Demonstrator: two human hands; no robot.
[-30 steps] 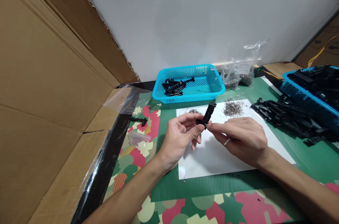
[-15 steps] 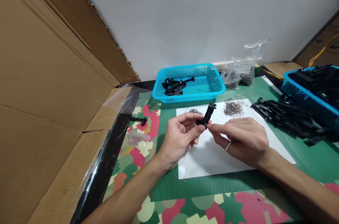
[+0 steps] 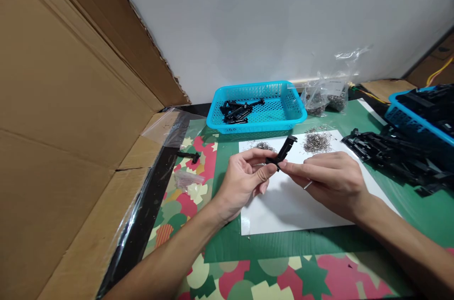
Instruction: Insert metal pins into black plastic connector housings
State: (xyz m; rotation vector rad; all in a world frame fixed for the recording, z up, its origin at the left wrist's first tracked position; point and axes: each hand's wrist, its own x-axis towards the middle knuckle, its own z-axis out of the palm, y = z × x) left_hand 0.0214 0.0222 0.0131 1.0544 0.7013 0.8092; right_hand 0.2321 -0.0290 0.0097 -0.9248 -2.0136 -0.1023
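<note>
My left hand [image 3: 244,181] pinches a black plastic part [image 3: 285,149] between thumb and fingers above a white sheet [image 3: 276,215]. The part's long arm tilts up and to the right. My right hand [image 3: 326,181], with a ring on one finger, has its fingers closed and its index fingertip against the part's lower end. Whatever those fingertips hold, if anything, is too small and hidden to make out. Behind the hands, two piles of small metal pieces lie on the sheet: one pile [image 3: 317,142] to the right, another pile [image 3: 265,147] partly behind my left hand.
A blue basket [image 3: 255,127] with several black parts stands at the back. Clear bags [image 3: 335,96] of metal pieces sit beside it. At right are a heap of black parts [image 3: 393,158] and a filled blue basket [image 3: 407,113]. A single black part [image 3: 193,157] lies left; cardboard [image 3: 71,101] walls that side.
The black part leans slightly more to the right, and my right index fingertip sits closer over its lower end. The whole view has shifted a little.
</note>
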